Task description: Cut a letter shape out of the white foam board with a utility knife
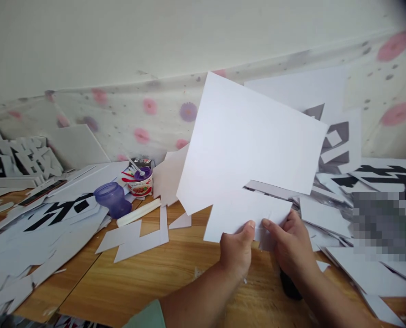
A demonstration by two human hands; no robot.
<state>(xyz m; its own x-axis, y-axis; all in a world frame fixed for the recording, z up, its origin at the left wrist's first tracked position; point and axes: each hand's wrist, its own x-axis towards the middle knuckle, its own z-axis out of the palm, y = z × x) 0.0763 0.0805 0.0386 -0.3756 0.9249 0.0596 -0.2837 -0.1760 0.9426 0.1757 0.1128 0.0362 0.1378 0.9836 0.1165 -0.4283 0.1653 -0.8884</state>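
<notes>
A large white board point(254, 136) with a notched, cut lower edge is held up at a tilt above the table. My left hand point(237, 253) grips its bottom edge, with the thumb on the near face. Close beside it, my right hand point(290, 239) pinches the same edge near a small flap, thumb in front. The fingers behind the board are mostly hidden. A dark slot shows across the board's lower part, above my hands. Under my right wrist stands a black object point(290, 284), largely hidden.
Left of the board are a purple jar point(112, 199), a printed tub point(139, 184) holding small tools, a white stick point(138, 212) and white offcuts point(141, 246) on the wooden table point(131, 287). Sheets with black shapes point(52, 223) lie left; cut pieces point(326, 218) pile up right.
</notes>
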